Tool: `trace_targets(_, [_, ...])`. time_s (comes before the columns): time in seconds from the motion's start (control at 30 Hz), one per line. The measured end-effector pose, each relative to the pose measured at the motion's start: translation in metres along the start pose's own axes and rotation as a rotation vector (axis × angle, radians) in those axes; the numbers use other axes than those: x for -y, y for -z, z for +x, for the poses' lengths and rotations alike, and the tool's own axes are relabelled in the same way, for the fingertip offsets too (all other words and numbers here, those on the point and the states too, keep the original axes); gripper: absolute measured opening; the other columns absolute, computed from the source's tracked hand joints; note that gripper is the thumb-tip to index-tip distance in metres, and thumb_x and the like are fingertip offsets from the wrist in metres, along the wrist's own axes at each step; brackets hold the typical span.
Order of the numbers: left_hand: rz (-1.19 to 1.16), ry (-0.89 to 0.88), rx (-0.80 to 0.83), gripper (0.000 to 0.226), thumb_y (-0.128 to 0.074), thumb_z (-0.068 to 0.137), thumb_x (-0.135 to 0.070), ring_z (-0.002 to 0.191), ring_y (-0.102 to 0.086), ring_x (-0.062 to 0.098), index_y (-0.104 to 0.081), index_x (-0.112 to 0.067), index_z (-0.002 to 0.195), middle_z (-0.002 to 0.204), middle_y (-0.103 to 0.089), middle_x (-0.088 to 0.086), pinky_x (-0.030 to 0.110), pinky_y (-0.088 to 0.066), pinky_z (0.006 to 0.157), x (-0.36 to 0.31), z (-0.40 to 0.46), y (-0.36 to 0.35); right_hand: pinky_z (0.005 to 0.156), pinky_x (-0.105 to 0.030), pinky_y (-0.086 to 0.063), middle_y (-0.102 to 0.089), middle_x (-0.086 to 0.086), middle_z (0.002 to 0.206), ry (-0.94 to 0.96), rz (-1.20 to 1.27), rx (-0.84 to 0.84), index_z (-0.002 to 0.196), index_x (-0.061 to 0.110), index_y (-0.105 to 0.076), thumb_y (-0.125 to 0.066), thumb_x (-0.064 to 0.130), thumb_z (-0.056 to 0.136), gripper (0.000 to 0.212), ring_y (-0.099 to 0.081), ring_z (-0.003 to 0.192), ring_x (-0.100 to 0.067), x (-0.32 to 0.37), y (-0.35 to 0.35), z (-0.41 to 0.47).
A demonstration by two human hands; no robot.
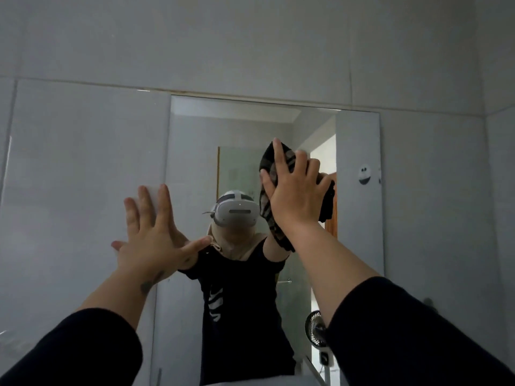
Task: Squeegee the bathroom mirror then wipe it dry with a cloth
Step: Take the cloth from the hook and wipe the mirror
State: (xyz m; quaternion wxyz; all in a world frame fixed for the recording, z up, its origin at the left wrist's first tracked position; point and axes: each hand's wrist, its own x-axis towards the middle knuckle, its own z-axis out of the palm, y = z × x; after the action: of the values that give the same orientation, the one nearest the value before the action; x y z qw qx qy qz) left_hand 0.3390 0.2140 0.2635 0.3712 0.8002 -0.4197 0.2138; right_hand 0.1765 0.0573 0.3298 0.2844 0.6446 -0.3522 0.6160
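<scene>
Against the glass, your right fingers (278, 156) are spread wide and pushing flat on a dark striped cloth (269, 215). They do not curl round it; they just press it onto the mirror (359, 140). The cloth is bunched under your right hand (296, 190), high up and a bit right of the middle of the glass. Part of it hangs down below your wrist, and part sticks out past your little finger.

Your left fingers (164, 201) are spread wide too, with the thumb out to the side. Your left hand (154, 238) holds nothing. Its open palm is flat on the wall tile (69, 176), right at the mirror's left edge, lower than the other hand.

Both of your arms reach up, and black sleeves (404, 330) cover them up to the forearms.

In the mirror you can see a person in a black top with a white headset (237, 211). You can also see a small round fan (315, 328) low down and a bright doorway (323, 160) behind.

A little white round thing (364, 174) sits near the mirror's right edge. Grey tiles cover the wall above.
</scene>
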Motion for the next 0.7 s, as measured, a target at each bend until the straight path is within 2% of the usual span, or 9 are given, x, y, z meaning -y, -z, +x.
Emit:
trace_targets(0.33, [0.028, -0.021, -0.054, 0.132, -0.048, 0.045, -0.091, 0.136, 0.036, 0.021, 0.04, -0.043, 0.132, 0.147, 0.043, -0.006, 0.065, -0.004, 0.112, 0.008, 0.009, -0.01, 0.082, -0.048, -0.037, -0.044, -0.016, 0.128, -0.312, -0.061, 0.023, 0.148, 0.033, -0.022, -0.031, 0.054, 0.094, 0.058, -0.043, 0.106, -0.035, -0.12, -0.003, -0.016])
trace_targets(0.43, [-0.021, -0.04, -0.125, 0.134, -0.063, 0.051, -0.08, 0.144, 0.017, 0.03, 0.018, -0.031, 0.146, 0.157, 0.021, 0.004, 0.066, -0.007, 0.111, 0.012, 0.015, -0.017, 0.085, -0.049, -0.035, -0.043, -0.018, 0.128, -0.414, -0.046, 0.047, 0.148, 0.031, -0.023, -0.026, 0.054, 0.093, 0.06, -0.042, 0.107, -0.036, -0.137, -0.005, -0.031])
trace_targets(0.5, [-0.039, -0.057, -0.163, 0.129, -0.064, 0.053, -0.076, 0.144, 0.007, 0.035, 0.007, -0.025, 0.148, 0.158, 0.008, 0.011, 0.066, -0.007, 0.111, 0.014, 0.018, -0.019, 0.082, -0.049, -0.036, -0.046, -0.019, 0.124, -0.447, -0.055, 0.02, 0.147, 0.029, -0.028, -0.028, 0.053, 0.092, 0.06, -0.044, 0.104, -0.036, -0.137, -0.006, -0.039])
trace_targets(0.6, [-0.024, -0.088, -0.19, 0.128, -0.064, 0.053, -0.076, 0.144, 0.007, 0.036, 0.009, -0.027, 0.147, 0.158, 0.008, 0.011, 0.067, -0.007, 0.111, 0.014, 0.02, -0.021, 0.077, -0.047, -0.037, -0.05, -0.018, 0.117, -0.449, -0.044, -0.01, 0.145, 0.027, -0.034, -0.031, 0.052, 0.092, 0.058, -0.046, 0.097, -0.035, -0.125, -0.008, -0.041])
trace_targets(0.7, [0.036, -0.007, -0.129, 0.131, -0.058, 0.054, -0.08, 0.142, 0.024, 0.027, 0.029, -0.035, 0.141, 0.155, 0.028, 0.003, 0.064, -0.005, 0.112, 0.011, 0.013, -0.011, 0.072, -0.043, -0.039, -0.052, -0.016, 0.114, -0.389, -0.05, -0.035, 0.143, 0.028, -0.037, -0.03, 0.053, 0.091, 0.058, -0.048, 0.092, -0.033, -0.096, -0.008, -0.038])
